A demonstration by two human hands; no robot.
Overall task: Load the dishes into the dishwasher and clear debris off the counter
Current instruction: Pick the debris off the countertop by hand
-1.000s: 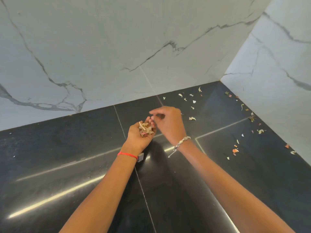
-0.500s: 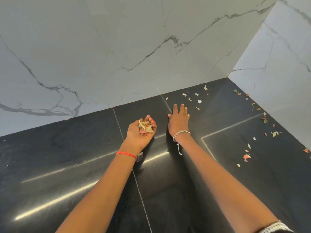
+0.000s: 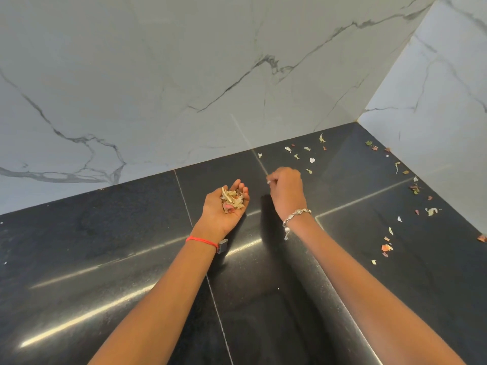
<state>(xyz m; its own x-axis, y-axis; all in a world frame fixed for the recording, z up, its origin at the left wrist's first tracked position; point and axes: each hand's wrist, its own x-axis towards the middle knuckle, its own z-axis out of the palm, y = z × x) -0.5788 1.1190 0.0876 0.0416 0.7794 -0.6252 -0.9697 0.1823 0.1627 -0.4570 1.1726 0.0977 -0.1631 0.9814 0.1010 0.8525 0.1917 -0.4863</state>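
My left hand (image 3: 224, 209) is palm up over the black counter (image 3: 105, 246), cupped around a small pile of dry vegetable scraps (image 3: 232, 200). To its right, my right hand (image 3: 286, 189) hovers above the counter with its fingers curled and pinched together; a tiny pale bit shows at the fingertips. More loose scraps (image 3: 303, 154) lie scattered on the counter just beyond my right hand, near the back wall. Another scatter of scraps (image 3: 387, 246) lies further right.
White marble walls (image 3: 184, 88) meet in a corner at the back right, closing the counter on two sides. More bits of debris (image 3: 415, 189) line the foot of the right-hand wall. No dishes or dishwasher are in view.
My right hand was flat on the counter with fingers stretched toward the scraps; now it is lifted and pinched shut, drawn back toward my cupped left hand. The left hand has hardly moved.
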